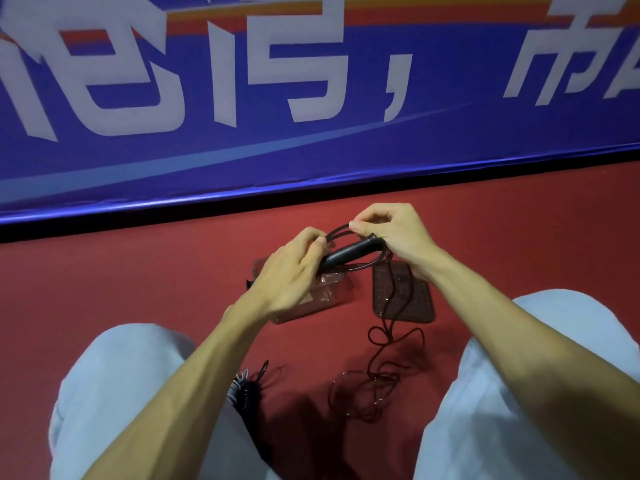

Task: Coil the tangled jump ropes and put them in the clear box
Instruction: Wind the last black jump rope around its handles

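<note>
1. Fingers [367, 219] of the right hand [393, 237] curl in, and thumb and forefinger pinch the black rope loops [336, 232] just above the upper end of the jump rope handle [348, 253].
2. Left hand [294, 273] grips the lower end of the same black handle. Its fingers are bent round that end and round the far side of the loops.
3. The handle lies tilted between the two hands, lower end at the left and upper end at the right, held above the floor.
4. A clear box [313, 304] sits open on the red floor [138, 278], partly hidden under the left hand and wrist.
5. Just beside the box, on its right, lies a flat translucent lid [403, 299].
6. From the hands the rope's loose length hangs across the lid and ends in a tangled heap [375, 388] on the floor between the knees.
7. A second bundle [242, 388], grey and black, lies against the left knee [114, 393], which is in pale trousers.
8. A blue banner [311, 150] with large white characters runs along the far edge of the floor.
</note>
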The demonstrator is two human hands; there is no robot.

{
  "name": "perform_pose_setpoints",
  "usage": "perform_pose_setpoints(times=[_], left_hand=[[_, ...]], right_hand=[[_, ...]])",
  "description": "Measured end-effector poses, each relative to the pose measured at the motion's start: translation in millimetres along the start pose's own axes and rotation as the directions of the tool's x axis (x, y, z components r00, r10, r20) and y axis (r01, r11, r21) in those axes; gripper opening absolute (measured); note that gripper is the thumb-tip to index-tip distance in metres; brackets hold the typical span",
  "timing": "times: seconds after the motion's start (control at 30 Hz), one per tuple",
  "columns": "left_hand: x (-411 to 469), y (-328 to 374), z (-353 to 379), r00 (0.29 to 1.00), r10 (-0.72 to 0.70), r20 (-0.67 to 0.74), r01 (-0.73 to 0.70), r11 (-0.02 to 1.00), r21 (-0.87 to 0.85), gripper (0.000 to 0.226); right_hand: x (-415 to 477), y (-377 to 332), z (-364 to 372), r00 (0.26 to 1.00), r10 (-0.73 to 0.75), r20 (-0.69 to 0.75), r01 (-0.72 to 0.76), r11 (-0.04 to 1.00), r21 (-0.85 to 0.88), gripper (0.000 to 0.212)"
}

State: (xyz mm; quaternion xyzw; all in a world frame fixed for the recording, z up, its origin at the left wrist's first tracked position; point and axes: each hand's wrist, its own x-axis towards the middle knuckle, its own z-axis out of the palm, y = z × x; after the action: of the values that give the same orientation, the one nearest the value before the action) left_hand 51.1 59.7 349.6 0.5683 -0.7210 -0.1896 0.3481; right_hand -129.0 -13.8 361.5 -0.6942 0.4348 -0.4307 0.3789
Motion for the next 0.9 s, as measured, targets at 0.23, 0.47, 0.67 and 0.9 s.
perform_pose_setpoints(times=[0.23, 0.47, 0.67, 0.9], left_hand=[[7.7, -7.8, -3.7, 0.982, -0.124, -0.146, 0.092, 0.974, -0.208, 0.033], [17.0, -22.4, -2.3, 0.913, -0.309, -0.268, 0.183, 0.895, -0.408, 0.035], [19.8, -29.5, 2.2, 0.876, -0.32, -0.361, 0.248, 0.941, -0.231, 0.05], [18.6, -43.4, 15.2, 0.911, -0.332, -0.247, 0.386, 0.895, 0.222, 0.046]], right_hand=[[-11.5, -4.6, 15.4, 0.905, 0.357, 0.231, -0.425, 0.775, 0.469, 0.037], [-23.6, -11.5, 25.9, 0.737, 0.286, 0.612, -0.45, 0.884, 0.128, 0.033], [-34.9, -3.6, 29.6, 0.667, 0.342, 0.662, -0.291, 0.937, -0.191, 0.005], [-33.4, -8.7, 17.5, 0.804, -0.109, 0.584, 0.482, 0.695, -0.533, 0.007]])
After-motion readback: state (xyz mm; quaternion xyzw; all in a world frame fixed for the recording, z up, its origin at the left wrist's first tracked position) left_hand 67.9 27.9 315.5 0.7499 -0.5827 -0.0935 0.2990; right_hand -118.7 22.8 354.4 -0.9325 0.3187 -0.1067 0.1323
